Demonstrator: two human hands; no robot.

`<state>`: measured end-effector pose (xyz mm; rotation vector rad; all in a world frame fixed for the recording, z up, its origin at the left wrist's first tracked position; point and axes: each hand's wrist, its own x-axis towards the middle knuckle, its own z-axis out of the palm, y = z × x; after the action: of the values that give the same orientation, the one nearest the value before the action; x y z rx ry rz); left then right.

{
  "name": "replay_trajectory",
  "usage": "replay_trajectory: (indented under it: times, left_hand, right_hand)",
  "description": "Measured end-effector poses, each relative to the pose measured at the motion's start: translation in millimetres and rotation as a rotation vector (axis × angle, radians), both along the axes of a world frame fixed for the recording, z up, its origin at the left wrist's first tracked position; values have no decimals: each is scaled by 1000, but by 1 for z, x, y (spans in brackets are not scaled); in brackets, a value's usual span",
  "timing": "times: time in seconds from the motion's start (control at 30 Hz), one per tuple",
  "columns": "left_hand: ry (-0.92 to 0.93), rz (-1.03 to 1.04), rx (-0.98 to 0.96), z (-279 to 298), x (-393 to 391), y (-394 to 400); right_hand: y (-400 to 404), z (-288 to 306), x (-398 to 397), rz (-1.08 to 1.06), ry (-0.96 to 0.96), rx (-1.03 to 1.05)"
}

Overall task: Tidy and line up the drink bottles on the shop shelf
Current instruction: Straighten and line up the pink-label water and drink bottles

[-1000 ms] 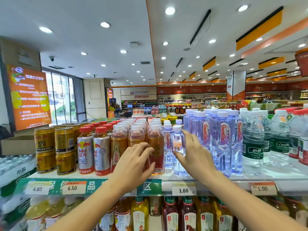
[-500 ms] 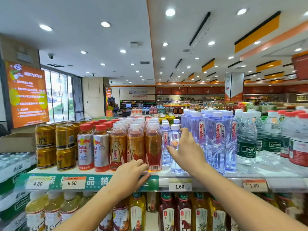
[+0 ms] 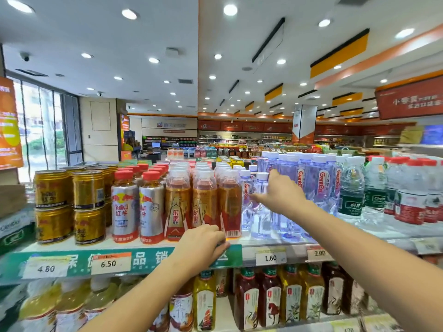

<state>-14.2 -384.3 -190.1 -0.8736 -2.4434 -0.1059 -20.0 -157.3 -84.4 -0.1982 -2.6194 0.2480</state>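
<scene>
Rows of drinks stand on the top shelf (image 3: 268, 243). My right hand (image 3: 279, 195) wraps its thumb and fingers around a small clear water bottle (image 3: 260, 207) with a white cap, just right of the amber drink bottles (image 3: 230, 202). My left hand (image 3: 202, 248) rests low at the shelf's front edge, fingers curled against the green label strip (image 3: 146, 259) below the amber bottles, holding nothing. Tall clear purple-tinted water bottles (image 3: 322, 185) stand behind my right hand.
Gold cans (image 3: 69, 204) are stacked at the left, silver red-capped bottles (image 3: 137, 204) beside them. Green-label water bottles (image 3: 353, 192) and red-label ones (image 3: 412, 200) fill the right. Tea bottles (image 3: 271, 298) line the shelf below. Price tags (image 3: 270, 258) hang on the front edge.
My left hand dropped from the amber bottles down to the shelf's front strip. My right hand stayed on the small water bottle. The view shifted to the right.
</scene>
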Motion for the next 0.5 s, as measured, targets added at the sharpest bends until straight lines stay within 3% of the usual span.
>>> replay_trajectory:
  times: [0.27, 0.5]
  left_hand:
    - [6, -10, 2, 4, -3, -1]
    - [16, -21, 7, 5, -4, -2]
  right_hand:
    - [-6, 26, -1, 97, -182, -42]
    - [-19, -10, 5, 7, 25, -41]
